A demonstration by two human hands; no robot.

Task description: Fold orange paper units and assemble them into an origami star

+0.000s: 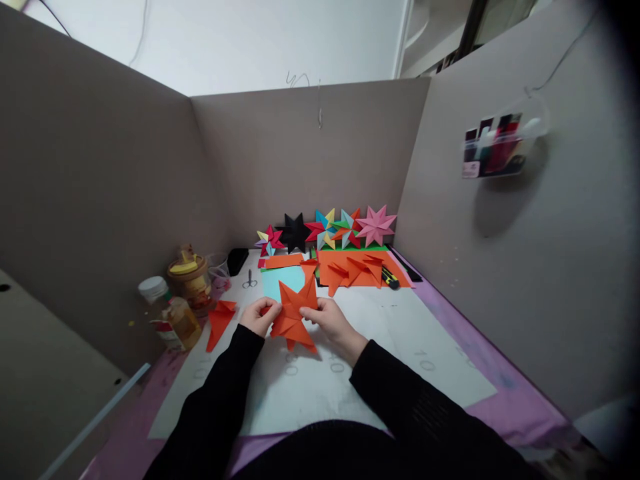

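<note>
An orange folded-paper star (295,317) is held up over the white sheet, its points spread up and down. My left hand (260,315) pinches its left edge between thumb and fingers. On the opposite edge my right hand (330,320) grips it, the thumb lying on the front face and the other fingers behind, partly hidden. Left of my left hand lies a loose orange folded piece (220,325). Beyond the star, several more orange folded pieces (355,270) rest on orange paper.
Finished paper stars lean on the back wall, among them a black star (295,232) and a pink star (377,225). Small scissors (249,280), a yellow-black cutter (390,278) and light-blue paper (283,283) lie on the table. A bottle (173,317) and a jar (191,280) stand left.
</note>
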